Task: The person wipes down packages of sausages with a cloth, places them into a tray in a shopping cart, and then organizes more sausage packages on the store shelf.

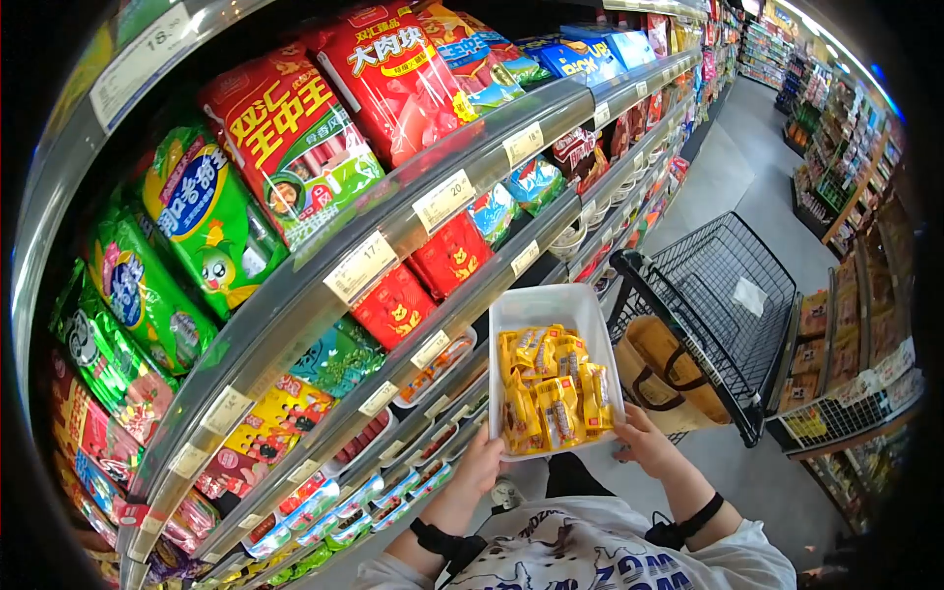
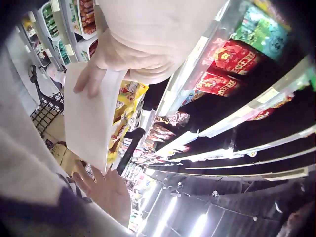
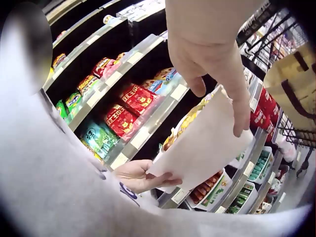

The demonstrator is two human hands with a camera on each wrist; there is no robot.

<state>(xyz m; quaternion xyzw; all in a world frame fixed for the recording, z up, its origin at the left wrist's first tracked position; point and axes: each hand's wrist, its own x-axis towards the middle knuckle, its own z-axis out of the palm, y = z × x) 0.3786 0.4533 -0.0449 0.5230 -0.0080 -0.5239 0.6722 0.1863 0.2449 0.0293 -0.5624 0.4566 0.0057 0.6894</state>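
Note:
A white plastic bin point(image 1: 497, 334) full of small yellow snack packets point(image 1: 551, 388) is held in front of the body, tilted so its contents face the head camera. My left hand point(image 1: 479, 462) grips its near left corner, fingers on the outer wall in the left wrist view. At the near right corner, my right hand point(image 1: 647, 442) holds the bin, and the right wrist view shows this hand point(image 3: 217, 74) with fingers along the outside and the thumb by the rim.
Left of me, tiered shelves carry red sausage bags point(image 1: 295, 147), green bags point(image 1: 206, 211) and price tags point(image 1: 442, 200). A black shopping cart point(image 1: 728, 295) stands ahead to the right, with a brown bag point(image 1: 664, 379) by its handle. An aisle floor point(image 1: 708, 197) runs onward; more shelves point(image 1: 846, 324) line the right.

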